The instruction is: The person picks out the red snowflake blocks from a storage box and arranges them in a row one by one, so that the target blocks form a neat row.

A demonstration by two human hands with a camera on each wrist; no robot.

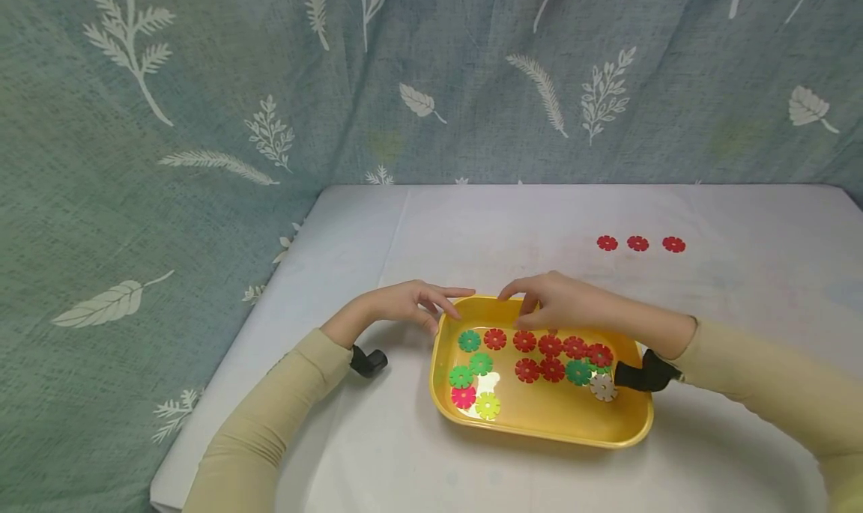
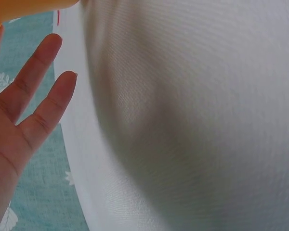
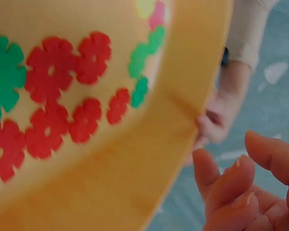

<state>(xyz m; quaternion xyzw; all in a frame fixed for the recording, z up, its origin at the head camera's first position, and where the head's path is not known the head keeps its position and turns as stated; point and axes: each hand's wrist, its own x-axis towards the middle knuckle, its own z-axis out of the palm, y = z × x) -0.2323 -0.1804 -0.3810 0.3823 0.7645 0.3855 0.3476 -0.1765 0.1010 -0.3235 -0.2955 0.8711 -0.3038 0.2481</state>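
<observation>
Red discs [image 1: 524, 341] in the yellow tray [image 1: 539, 416], near the right hand [image 1: 556, 299], its thumb and fingertips apart.

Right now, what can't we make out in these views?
Head: far right corner of the yellow tray, hidden by the right forearm.
Left wrist: rest of the left hand, cut off by the left edge.
Right wrist: full outline of a green disc, cut off by the left edge.
</observation>
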